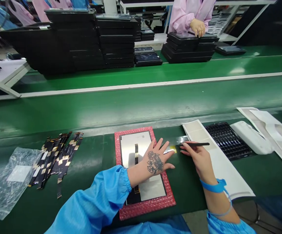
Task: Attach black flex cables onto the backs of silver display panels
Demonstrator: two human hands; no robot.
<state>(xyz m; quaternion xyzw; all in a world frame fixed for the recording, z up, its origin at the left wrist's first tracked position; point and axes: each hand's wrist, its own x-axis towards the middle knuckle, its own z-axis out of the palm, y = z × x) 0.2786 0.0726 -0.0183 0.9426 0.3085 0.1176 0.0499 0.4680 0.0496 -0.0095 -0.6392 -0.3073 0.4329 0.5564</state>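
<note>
My left hand (156, 159) is spread, palm down, over the right side of a silvery display panel (128, 143). That panel lies on a pink bubble-wrap sheet (145, 208), and a dark flex cable (136, 152) runs along it, partly hidden under my wrist. Between thumb and fingers, my right hand (199, 159) grips black tweezers (199, 144) that point left. Their tip is at a small clear film with a yellow part (172, 149), close to my left fingertips. Whether the tip touches the film I cannot tell.
Loose flex cables (55, 159) and a clear plastic bag (11, 182) lie left. On the right are white backing sheets (218, 156), a black tray (228, 139) and a white device (252, 137). Black stacks (82, 42) stand behind; a co-worker's hand (198, 27) rests on another.
</note>
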